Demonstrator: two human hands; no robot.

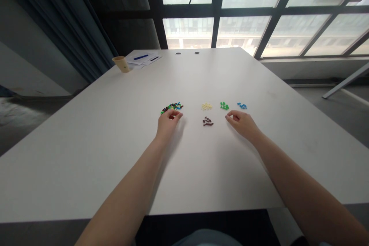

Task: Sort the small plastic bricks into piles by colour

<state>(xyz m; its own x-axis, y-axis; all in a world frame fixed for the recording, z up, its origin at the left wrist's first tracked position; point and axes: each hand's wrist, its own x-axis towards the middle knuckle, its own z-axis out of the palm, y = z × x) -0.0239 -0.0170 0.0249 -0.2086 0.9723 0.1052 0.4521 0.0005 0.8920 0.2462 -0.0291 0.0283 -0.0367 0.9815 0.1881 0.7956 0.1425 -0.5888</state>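
And here we are at the white table (86, 142), with the pale yellow pile of small building bricks (206, 106) sitting out in the middle and everything lining up around it; the left hand (170, 121) is resting just left of that pile, fingers curling down against the near edge of a mixed pile of small building bricks (172, 107) in dark, green, blue and yellow; it's closing in on those bricks, though from up here I can't tell whether it's actually gripping one; the right hand (242, 122) is resting to the right of the yellow pile, half open with its fingers loosely curved, and it doesn't seem to be carrying anything; the green pile (224, 105) is sitting just right of the yellow one, the blue pile (242, 105) is lying further right again, and the right hand is reaching in just below those two; the dark brown pile (208, 121) is sitting directly in front of the yellow pile, between the two hands; well beyond the yellow pile, towards the far left corner, a tan paper cup (121, 63) is standing beside some papers (141, 60), with a blue pen (141, 57) lying on top of them
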